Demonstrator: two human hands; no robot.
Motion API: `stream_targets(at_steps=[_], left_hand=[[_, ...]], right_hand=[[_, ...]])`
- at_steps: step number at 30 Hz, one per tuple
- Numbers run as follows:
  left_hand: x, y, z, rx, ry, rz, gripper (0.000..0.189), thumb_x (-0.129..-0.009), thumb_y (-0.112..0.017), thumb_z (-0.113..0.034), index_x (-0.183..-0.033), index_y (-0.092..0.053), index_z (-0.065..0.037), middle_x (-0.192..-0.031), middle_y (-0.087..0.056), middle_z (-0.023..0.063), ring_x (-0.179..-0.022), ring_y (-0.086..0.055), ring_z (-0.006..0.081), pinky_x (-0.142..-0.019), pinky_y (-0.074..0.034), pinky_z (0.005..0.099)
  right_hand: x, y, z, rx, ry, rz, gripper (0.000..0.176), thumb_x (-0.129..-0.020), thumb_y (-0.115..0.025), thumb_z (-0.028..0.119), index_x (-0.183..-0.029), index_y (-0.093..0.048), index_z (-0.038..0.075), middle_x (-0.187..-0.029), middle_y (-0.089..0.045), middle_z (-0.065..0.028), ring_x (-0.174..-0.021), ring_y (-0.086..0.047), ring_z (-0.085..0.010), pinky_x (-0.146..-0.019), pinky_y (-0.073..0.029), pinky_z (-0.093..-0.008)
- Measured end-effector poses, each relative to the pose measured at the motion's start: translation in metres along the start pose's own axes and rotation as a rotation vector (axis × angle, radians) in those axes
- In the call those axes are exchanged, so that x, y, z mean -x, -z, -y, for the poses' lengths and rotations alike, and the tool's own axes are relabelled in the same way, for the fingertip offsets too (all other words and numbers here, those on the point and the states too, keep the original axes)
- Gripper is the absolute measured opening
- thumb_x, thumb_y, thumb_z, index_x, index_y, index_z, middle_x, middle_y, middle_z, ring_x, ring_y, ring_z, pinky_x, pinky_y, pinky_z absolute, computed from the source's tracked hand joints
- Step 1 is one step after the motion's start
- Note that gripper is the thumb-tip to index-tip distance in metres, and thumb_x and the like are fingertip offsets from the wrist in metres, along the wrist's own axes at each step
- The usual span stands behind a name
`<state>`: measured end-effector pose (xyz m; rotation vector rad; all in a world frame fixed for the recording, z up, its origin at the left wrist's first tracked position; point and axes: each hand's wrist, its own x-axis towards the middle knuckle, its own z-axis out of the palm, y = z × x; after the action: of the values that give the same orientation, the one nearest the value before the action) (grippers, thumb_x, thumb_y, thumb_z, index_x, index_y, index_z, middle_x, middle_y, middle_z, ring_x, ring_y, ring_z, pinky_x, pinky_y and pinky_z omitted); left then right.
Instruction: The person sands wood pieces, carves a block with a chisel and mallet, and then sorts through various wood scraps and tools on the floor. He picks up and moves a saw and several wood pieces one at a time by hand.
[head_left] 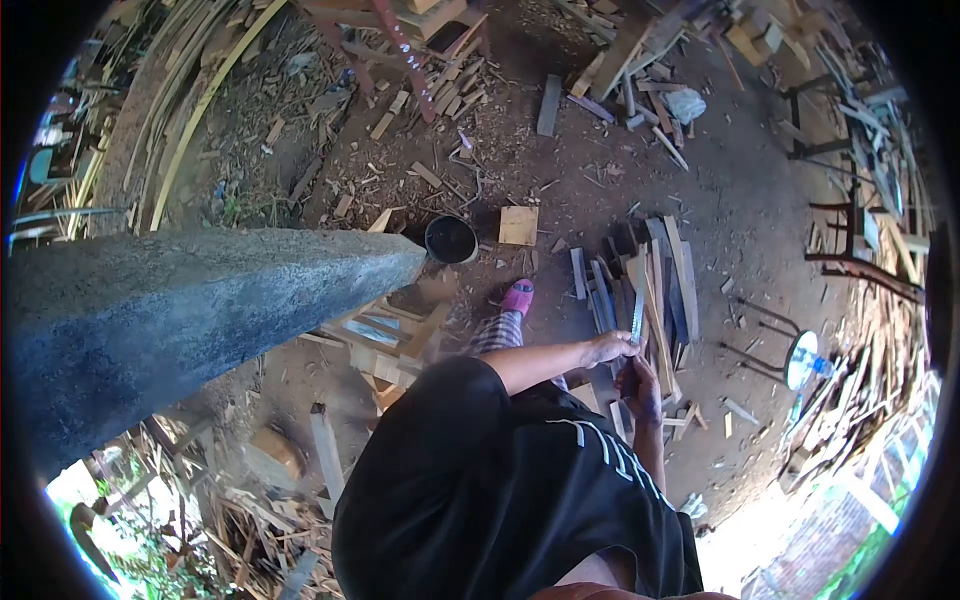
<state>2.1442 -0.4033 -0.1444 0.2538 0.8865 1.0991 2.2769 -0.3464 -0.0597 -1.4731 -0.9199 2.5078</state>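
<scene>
My left hand [612,348] reaches in from the left, its fingers closed at the lower end of a pale, narrow strip with marks along it, which looks like a tape measure [638,312]. The strip points away from me, above a pile of wooden boards [686,285]. Just below, almost touching the left hand, my right hand [643,392] is curled closed. A dark shape shows at its fingers, too small to make out. Long planks, some dark and some light, lie on the ground directly beyond both hands.
A thick concrete post [230,290] juts in from the left. Near its end stand a dark bucket [451,239] and a square wooden piece [518,226]. To the right is a stool [800,360] lying on its side. Wood scraps and stacked timber surround the dirt floor.
</scene>
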Motion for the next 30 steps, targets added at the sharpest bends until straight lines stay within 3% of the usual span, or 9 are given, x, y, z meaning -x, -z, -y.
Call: stream_targets(at_steps=[4, 6, 8, 10, 12, 15, 19, 26, 30], left_hand=[[0.001, 0.021, -0.019, 0.101, 0.018, 0.001, 0.037, -0.100, -0.050, -0.031, -0.129, -0.057, -0.010, -0.116, -0.063, 0.0035, -0.106, -0.055, 0.0130, -0.095, -0.040, 0.0295], [-0.003, 0.032, -0.019, 0.160, -0.115, -0.061, 0.020, -0.098, -0.054, -0.027, -0.100, -0.067, -0.012, -0.085, -0.064, -0.0031, -0.076, -0.057, 0.0089, -0.073, -0.046, 0.0274], [-0.018, 0.045, -0.002, 0.112, -0.228, -0.171, 0.023, -0.096, -0.056, -0.028, -0.095, -0.067, -0.008, -0.086, -0.067, 0.0025, -0.078, -0.061, 0.0141, -0.073, -0.048, 0.0302], [-0.006, 0.047, -0.021, -0.374, -0.245, -0.875, 0.025, -0.095, -0.057, -0.027, -0.103, -0.064, -0.005, -0.091, -0.067, 0.0058, -0.081, -0.062, 0.0156, -0.075, -0.050, 0.0320], [-0.001, 0.048, -0.033, -0.408, -0.376, -1.038, 0.026, -0.093, -0.060, -0.028, -0.099, -0.063, -0.003, -0.086, -0.066, 0.0071, -0.077, -0.061, 0.0152, -0.072, -0.050, 0.0324], [0.021, 0.026, -0.083, 0.029, -0.492, -0.674, 0.020, -0.093, -0.062, -0.024, -0.096, -0.062, -0.004, -0.083, -0.064, 0.0039, -0.074, -0.059, 0.0097, -0.065, -0.048, 0.0269], [0.083, -0.041, -0.178, 0.059, -0.655, -0.333, 0.010, -0.093, -0.060, -0.010, -0.102, -0.062, -0.005, -0.091, -0.061, 0.0028, -0.080, -0.057, 0.0090, -0.071, -0.051, 0.0247], [0.196, -0.137, -0.265, 0.031, -1.703, -0.043, 0.038, -0.091, -0.054, -0.010, -0.128, -0.056, -0.001, -0.118, -0.060, 0.0108, -0.093, -0.055, 0.0209, -0.072, -0.047, 0.0325], [0.227, -0.182, -0.275, 0.264, -2.130, 0.030, 0.022, -0.088, -0.055, -0.017, -0.103, -0.067, -0.008, -0.108, -0.056, 0.0134, -0.095, -0.054, 0.0236, -0.069, -0.045, 0.0341]], right_hand=[[-0.029, -0.035, 0.012, -0.113, 0.022, 0.069, 0.027, -0.100, -0.042, 0.021, -0.120, -0.053, 0.006, -0.094, -0.065, -0.0077, -0.081, -0.064, -0.0181, -0.066, -0.054, -0.0303], [-0.048, -0.033, 0.013, -0.063, 0.030, 0.148, 0.027, -0.099, -0.042, 0.020, -0.120, -0.053, 0.006, -0.099, -0.064, -0.0080, -0.083, -0.062, -0.0169, -0.064, -0.052, -0.0291], [-0.062, -0.032, 0.013, -0.021, -0.029, 0.042, 0.025, -0.099, -0.042, 0.020, -0.117, -0.052, 0.007, -0.100, -0.062, -0.0072, -0.078, -0.059, -0.0155, -0.065, -0.048, -0.0288], [-0.075, -0.028, 0.010, -0.040, -0.068, 0.007, 0.019, -0.098, -0.043, 0.021, -0.109, -0.053, 0.008, -0.093, -0.061, -0.0055, -0.072, -0.055, -0.0142, -0.059, -0.045, -0.0266], [-0.087, -0.018, 0.010, -0.139, -0.045, 0.016, 0.020, -0.098, -0.046, 0.021, -0.104, -0.056, 0.005, -0.085, -0.060, -0.0049, -0.065, -0.052, -0.0145, -0.056, -0.043, -0.0277], [-0.089, -0.015, 0.015, -0.123, -0.064, -0.076, 0.018, -0.097, -0.047, 0.022, -0.098, -0.056, 0.007, -0.078, -0.056, -0.0026, -0.062, -0.051, -0.0126, -0.052, -0.042, -0.0255], [-0.082, 0.013, 0.011, -0.100, -0.054, -0.102, 0.015, -0.095, -0.047, 0.021, -0.093, -0.056, 0.008, -0.072, -0.055, -0.0008, -0.058, -0.051, -0.0119, -0.049, -0.042, -0.0243], [-0.081, 0.091, -0.008, -0.111, -0.136, -0.120, 0.015, -0.094, -0.048, 0.020, -0.093, -0.056, 0.008, -0.073, -0.055, -0.0012, -0.058, -0.051, -0.0121, -0.048, -0.042, -0.0246], [-0.094, 0.154, -0.017, -0.063, -0.199, -0.099, 0.014, -0.093, -0.048, 0.020, -0.093, -0.056, 0.008, -0.073, -0.056, -0.0014, -0.058, -0.052, -0.0122, -0.048, -0.042, -0.0248]])
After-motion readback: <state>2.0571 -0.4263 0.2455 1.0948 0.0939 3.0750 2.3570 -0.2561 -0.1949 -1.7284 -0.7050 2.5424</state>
